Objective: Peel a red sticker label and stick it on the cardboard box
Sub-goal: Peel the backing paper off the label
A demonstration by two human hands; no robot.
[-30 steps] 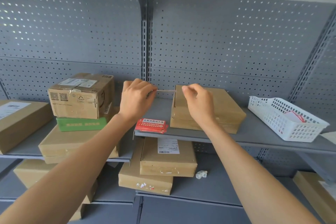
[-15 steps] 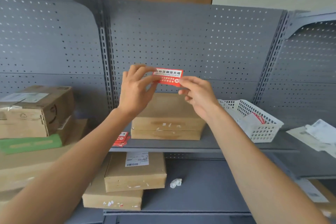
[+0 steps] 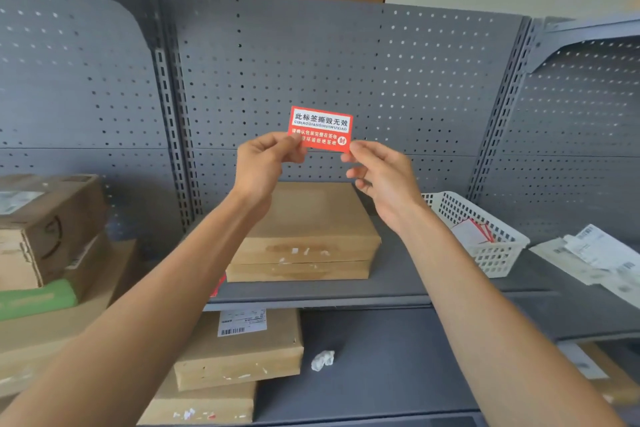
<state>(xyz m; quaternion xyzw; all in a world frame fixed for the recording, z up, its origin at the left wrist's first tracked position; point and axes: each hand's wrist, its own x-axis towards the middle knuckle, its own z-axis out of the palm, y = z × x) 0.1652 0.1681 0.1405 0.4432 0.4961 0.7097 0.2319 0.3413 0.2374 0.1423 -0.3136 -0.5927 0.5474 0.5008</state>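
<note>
**Red sticker held up in front of the shelf back**

A red sticker [image 3: 320, 128] is held flat, print facing the camera, in front of the grey perforated back panel [image 3: 398, 80]. Its lower left corner is pinched by the left hand [image 3: 265, 166], whose fingers [image 3: 294, 146] are closed on the edge. Its lower right corner is gripped by the right hand [image 3: 381, 177], thumb and forefinger pressed together on it while the other fingers are curled loosely beneath. Whether any backing has been separated cannot be told.

Below the hands, a flat cardboard box [image 3: 304, 232] is seen lying on the grey shelf [image 3: 398, 288], well apart from the sticker. A white basket [image 3: 485, 236] with red and white slips in it is set just right of the box, and loose papers [image 3: 595, 253] are spread further right. More boxes [image 3: 239, 350] are stacked on the shelf below, with a crumpled white scrap [image 3: 322, 359] beside them. Other cartons [image 3: 48, 229] are piled at the left.
</note>
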